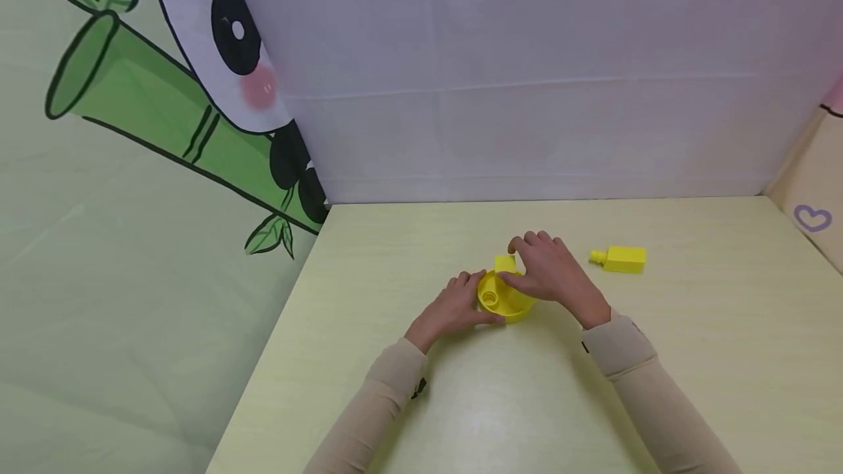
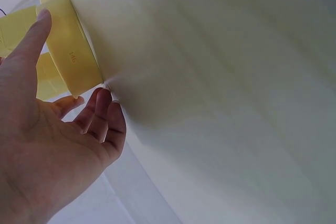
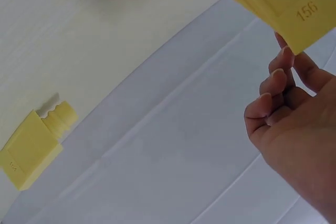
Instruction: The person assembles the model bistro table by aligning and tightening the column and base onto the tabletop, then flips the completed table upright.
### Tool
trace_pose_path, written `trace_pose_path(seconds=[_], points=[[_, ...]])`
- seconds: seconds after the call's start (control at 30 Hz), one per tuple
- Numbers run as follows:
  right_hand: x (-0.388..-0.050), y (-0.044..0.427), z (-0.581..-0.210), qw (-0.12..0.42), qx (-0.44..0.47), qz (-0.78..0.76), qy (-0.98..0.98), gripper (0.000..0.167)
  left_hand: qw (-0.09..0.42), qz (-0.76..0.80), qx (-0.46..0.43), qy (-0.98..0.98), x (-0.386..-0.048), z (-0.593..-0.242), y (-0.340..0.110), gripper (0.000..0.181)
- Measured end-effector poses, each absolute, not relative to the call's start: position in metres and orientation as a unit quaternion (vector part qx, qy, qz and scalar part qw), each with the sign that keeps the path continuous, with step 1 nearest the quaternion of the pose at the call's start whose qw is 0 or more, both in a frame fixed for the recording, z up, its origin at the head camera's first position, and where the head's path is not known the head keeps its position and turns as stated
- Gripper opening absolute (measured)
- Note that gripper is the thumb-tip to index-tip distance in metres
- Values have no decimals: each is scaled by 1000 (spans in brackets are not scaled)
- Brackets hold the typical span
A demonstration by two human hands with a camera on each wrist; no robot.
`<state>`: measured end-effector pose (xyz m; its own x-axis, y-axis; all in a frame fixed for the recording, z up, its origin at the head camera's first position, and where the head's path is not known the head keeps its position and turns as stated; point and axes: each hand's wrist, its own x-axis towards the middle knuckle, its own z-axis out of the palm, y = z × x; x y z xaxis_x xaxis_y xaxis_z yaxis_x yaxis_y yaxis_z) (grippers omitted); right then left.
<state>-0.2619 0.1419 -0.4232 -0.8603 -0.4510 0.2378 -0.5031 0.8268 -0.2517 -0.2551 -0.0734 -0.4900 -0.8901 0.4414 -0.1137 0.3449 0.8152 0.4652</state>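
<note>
A shallow round yellow dish (image 1: 519,311) stands on the table, its side (image 2: 73,51) marked with digits. My left hand (image 1: 454,307) grips it from the left, thumb at the near side and fingers at the far side; in the left wrist view the thumb of that hand (image 2: 47,145) lies against the wall. Above the dish's far edge, my right hand (image 1: 549,269) holds a yellow block (image 1: 505,263) between thumb and fingers. The right wrist view shows the block (image 3: 294,9) marked 156, above the curled fingers of the hand (image 3: 304,124). A round ringed neck (image 1: 489,298) shows inside the dish.
A yellow bottle-shaped piece (image 1: 626,260) with a ridged neck lies on the pale table (image 1: 329,357) to the right of my right hand. Behind the table hangs a pale cloth (image 1: 527,93); a printed cloth (image 1: 132,276) hangs on the left.
</note>
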Motion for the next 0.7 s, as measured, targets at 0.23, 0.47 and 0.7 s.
trace_pose_path(seconds=[0.23, 0.47, 0.7], points=[[-261, 139, -427, 107, 255, 146, -950, 45, 106, 223, 210, 946, -254, -490, -73, 100], [-265, 140, -428, 75, 284, 174, -940, 44, 104, 222, 212, 946, -254, -488, -73, 100], [-265, 141, -429, 57, 283, 182, -940, 48, 104, 223, 213, 945, -253, -487, -74, 99]])
